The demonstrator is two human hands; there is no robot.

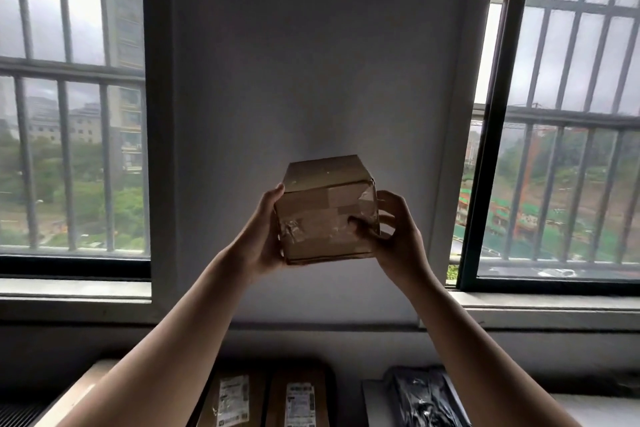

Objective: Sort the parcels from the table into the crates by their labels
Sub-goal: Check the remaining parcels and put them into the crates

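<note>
A small brown cardboard box (325,215), patched with crinkled clear tape, is held up mid-frame and slightly tilted. The left hand (263,236) holds its left side and the right hand (394,229) pinches its right edge. At bottom centre lie a first brown parcel (228,402) and a second brown parcel (299,402), white labels up. To their right lies a black wrapped parcel (426,399).

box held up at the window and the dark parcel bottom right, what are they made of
Box: brown cardboard by the look, matte, with sharp folded edges; crinkled glossy tape on its near face catches light. Dark parcel: probably a black plastic mailer bag, judging by its wrinkles and shiny highlights.
</note>
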